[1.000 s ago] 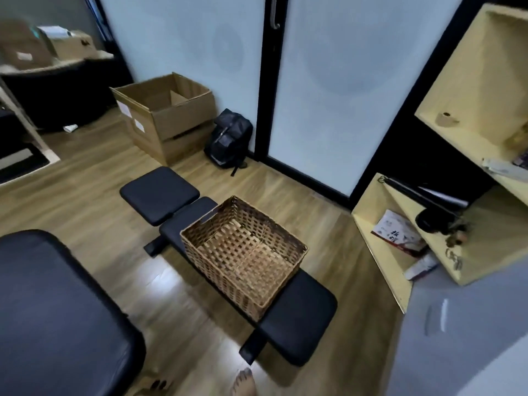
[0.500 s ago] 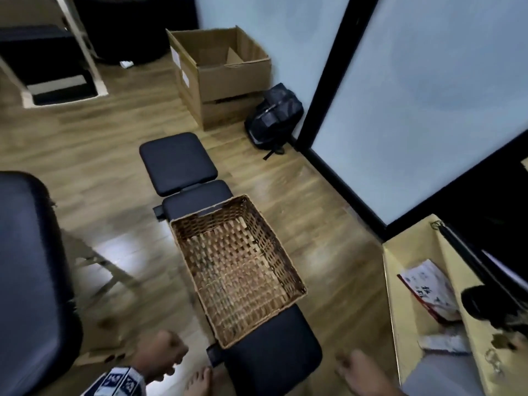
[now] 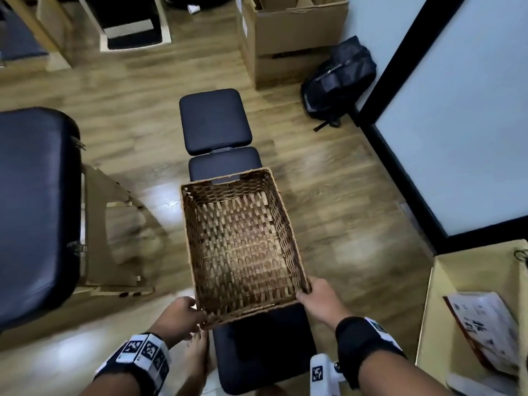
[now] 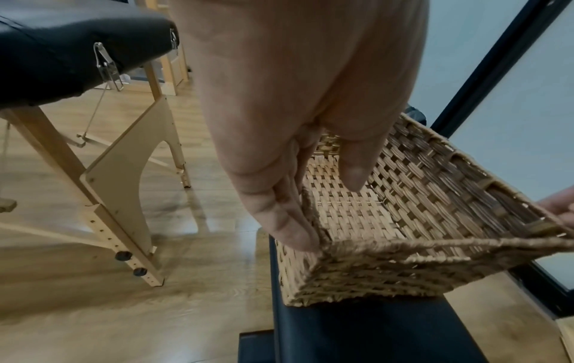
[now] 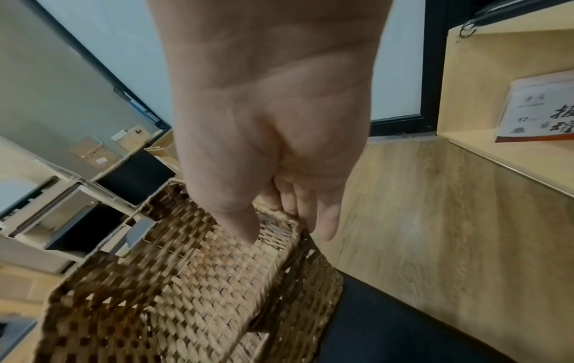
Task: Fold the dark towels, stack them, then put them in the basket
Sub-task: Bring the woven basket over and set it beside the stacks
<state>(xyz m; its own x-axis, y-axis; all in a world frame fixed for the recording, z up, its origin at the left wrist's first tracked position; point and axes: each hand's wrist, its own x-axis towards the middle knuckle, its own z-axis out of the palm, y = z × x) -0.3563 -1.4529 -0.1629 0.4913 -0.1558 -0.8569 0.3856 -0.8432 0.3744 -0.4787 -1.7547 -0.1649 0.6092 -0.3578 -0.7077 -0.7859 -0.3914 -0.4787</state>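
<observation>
An empty woven wicker basket [image 3: 251, 311] stands on a black padded bench [image 3: 214, 121]. My left hand [image 3: 194, 312] pinches the near left corner of its rim. In the left wrist view, the left hand [image 4: 326, 208] has its thumb inside the basket [image 4: 434, 196] and its fingers on the outer wall. My right hand [image 3: 308, 295] grips the near right corner. In the right wrist view, the right hand [image 5: 285, 230] has its thumb inside the basket [image 5: 186, 294] and its fingers outside. No towels are in view.
A black padded table [image 3: 34, 210] on wooden legs stands to the left. A cardboard box [image 3: 285, 32] and a dark backpack [image 3: 340, 78] sit beyond the bench, by the glass door. A wooden shelf unit [image 3: 428, 310] is close on the right. A bare foot [image 3: 197, 355] is beside the bench.
The view has swung down and closer to the basket. Both hands have risen from the bottom edge and taken hold of the basket's near corners.
</observation>
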